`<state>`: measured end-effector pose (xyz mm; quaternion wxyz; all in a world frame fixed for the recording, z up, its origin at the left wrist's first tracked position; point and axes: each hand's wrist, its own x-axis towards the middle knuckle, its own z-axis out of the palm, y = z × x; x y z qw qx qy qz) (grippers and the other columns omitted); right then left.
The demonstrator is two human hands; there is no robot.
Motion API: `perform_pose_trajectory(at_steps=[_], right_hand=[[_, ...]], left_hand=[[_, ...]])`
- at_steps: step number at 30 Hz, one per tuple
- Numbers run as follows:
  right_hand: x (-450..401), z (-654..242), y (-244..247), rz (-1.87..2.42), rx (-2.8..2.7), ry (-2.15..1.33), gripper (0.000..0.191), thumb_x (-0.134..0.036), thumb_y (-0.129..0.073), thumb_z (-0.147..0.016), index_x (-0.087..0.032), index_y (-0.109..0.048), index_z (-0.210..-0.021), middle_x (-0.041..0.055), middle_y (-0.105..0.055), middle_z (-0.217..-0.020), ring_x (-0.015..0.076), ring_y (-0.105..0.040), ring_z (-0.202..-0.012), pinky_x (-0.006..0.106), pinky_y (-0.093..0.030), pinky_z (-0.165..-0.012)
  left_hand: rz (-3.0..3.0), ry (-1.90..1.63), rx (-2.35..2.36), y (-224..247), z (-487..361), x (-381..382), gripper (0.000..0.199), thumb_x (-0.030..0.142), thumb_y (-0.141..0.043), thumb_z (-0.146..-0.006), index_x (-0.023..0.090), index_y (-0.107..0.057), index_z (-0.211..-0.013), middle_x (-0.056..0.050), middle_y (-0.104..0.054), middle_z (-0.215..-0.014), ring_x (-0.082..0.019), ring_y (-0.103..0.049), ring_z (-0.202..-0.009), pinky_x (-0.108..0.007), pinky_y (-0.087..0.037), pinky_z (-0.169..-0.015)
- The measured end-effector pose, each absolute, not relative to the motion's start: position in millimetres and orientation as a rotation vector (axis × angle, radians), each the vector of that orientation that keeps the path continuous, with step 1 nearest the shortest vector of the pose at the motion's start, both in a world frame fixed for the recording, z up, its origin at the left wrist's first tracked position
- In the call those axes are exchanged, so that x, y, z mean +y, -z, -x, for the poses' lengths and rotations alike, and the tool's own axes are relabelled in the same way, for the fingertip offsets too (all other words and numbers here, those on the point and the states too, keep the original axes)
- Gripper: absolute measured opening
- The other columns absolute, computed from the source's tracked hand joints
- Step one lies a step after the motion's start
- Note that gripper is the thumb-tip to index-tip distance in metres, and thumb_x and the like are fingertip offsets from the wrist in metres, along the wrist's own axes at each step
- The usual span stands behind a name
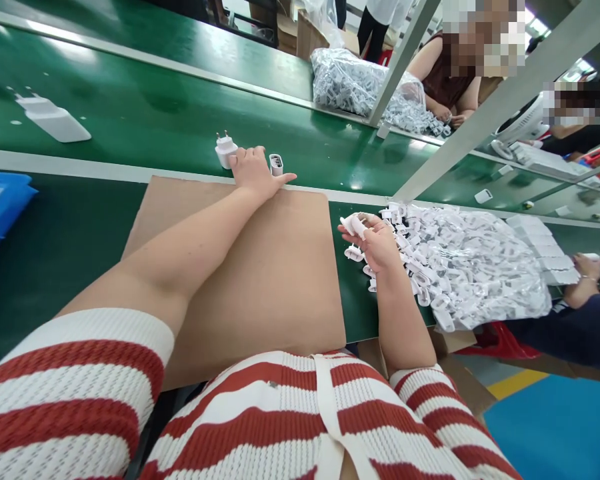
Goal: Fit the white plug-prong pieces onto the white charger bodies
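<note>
Stretched out to the green conveyor belt, my left hand (254, 172) has its thumb spread wide and its fingertips bent downward. A white two-pin charger (226, 152) stands upright at its fingertips; whether they touch it I cannot tell. On the other side, close to the thumb, is a white charger housing (277, 164) with its open end showing. My right hand (377, 245) is closed on white plastic plug parts (354, 225), held above the bench's right side. Loose white plug parts (354, 253) lie just below and beside that hand.
A brown cardboard sheet (260, 267) covers the bench before me. To its right lies a plastic bag (490, 267) spilling white parts. A blue tray (0, 207) sits at left. Another charger (53, 119) lies on the belt. A slanted metal post (480, 113) rises at right. Co-workers sit nearby.
</note>
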<state>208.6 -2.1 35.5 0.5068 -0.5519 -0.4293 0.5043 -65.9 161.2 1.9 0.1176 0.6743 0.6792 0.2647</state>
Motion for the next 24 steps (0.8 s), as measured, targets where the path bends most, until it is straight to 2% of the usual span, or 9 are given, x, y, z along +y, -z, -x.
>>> perform_pose_trajectory(at_steps=[2,4,6,8,10,13,17,20,24], right_hand=[[-6,-202,-39,1.295,-0.932,-1.386,0.045,-0.045,-0.09,-0.067,-0.025,-0.068,-0.1,0.0012,-0.076,-0.099,0.0183,-0.078,-0.089,0.031,-0.065,-0.078],[-9,-199,-42,1.311,-0.902,-1.451,0.045,-0.044,-0.092,-0.065,-0.024,-0.071,-0.1,-0.0006,-0.075,-0.091,0.0137,-0.074,-0.077,0.024,-0.061,-0.064],[-11,-199,-44,1.329,-0.916,-1.446,0.046,-0.043,-0.094,-0.064,-0.023,-0.074,-0.1,-0.0035,-0.07,-0.078,0.0079,-0.06,-0.059,0.018,-0.047,-0.048],[-13,-197,-46,1.346,-0.94,-1.387,0.046,-0.042,-0.095,-0.062,-0.022,-0.077,-0.101,-0.0055,-0.064,-0.069,0.0057,-0.049,-0.052,0.017,-0.034,-0.041],[-17,-193,-49,1.355,-0.973,-1.321,0.046,-0.043,-0.094,-0.064,-0.022,-0.077,-0.101,-0.0035,-0.067,-0.071,0.0083,-0.056,-0.057,0.018,-0.036,-0.043],[-21,-185,-50,1.311,-1.096,-1.267,0.038,-0.044,-0.09,-0.072,-0.023,-0.075,-0.1,0.002,-0.075,-0.089,0.0156,-0.07,-0.079,0.024,-0.053,-0.06],[-23,-180,-39,1.226,-1.456,-0.956,0.023,-0.04,-0.079,-0.084,-0.024,-0.07,-0.097,0.0038,-0.075,-0.103,0.0177,-0.072,-0.093,0.035,-0.061,-0.086],[-24,-183,-33,1.285,-1.644,-0.604,0.034,-0.037,-0.076,-0.088,-0.026,-0.066,-0.119,0.0053,-0.072,-0.118,0.0161,-0.071,-0.094,0.034,-0.061,-0.087],[-30,-185,-36,1.246,-1.876,-0.428,0.02,-0.033,-0.075,-0.094,-0.026,-0.071,-0.113,0.0044,-0.075,-0.109,0.0192,-0.072,-0.095,0.036,-0.062,-0.086]], left_hand=[[-1.88,-0.679,2.06,-5,55,170,0.059,0.056,-0.074,-0.092,0.012,-0.062,-0.128,-0.019,-0.065,-0.135,-0.042,-0.044,-0.133,-0.054,-0.024,-0.114],[-1.911,-0.707,2.029,-9,50,169,0.039,0.041,-0.067,-0.097,0.013,-0.067,-0.124,-0.017,-0.068,-0.132,-0.04,-0.049,-0.131,-0.054,-0.027,-0.114],[-2.021,-0.787,1.861,-12,49,153,0.036,0.032,-0.061,-0.098,0.014,-0.068,-0.128,-0.013,-0.072,-0.129,-0.035,-0.053,-0.126,-0.052,-0.032,-0.112],[-2.113,-0.829,1.572,-13,48,121,0.04,0.03,-0.061,-0.096,0.016,-0.069,-0.132,-0.008,-0.075,-0.125,-0.03,-0.056,-0.12,-0.047,-0.039,-0.109],[-2.14,-0.814,1.307,-11,46,79,0.042,0.034,-0.063,-0.094,0.02,-0.07,-0.134,-0.006,-0.076,-0.123,-0.029,-0.061,-0.115,-0.044,-0.044,-0.108],[-2.123,-0.719,1.166,-6,42,22,0.042,0.044,-0.063,-0.096,0.026,-0.071,-0.133,-0.008,-0.076,-0.118,-0.032,-0.064,-0.114,-0.049,-0.044,-0.111],[-2.029,-0.729,1.081,3,38,-10,0.05,0.047,-0.069,-0.091,0.023,-0.067,-0.135,-0.011,-0.072,-0.125,-0.033,-0.064,-0.118,-0.05,-0.047,-0.109],[-1.978,-0.841,1.009,8,38,-7,0.047,0.051,-0.075,-0.086,0.021,-0.07,-0.122,-0.011,-0.073,-0.124,-0.031,-0.066,-0.114,-0.044,-0.052,-0.101],[-1.998,-0.889,0.955,11,38,1,0.035,0.054,-0.069,-0.093,0.021,-0.074,-0.102,-0.008,-0.075,-0.099,-0.027,-0.068,-0.096,-0.041,-0.051,-0.094]])
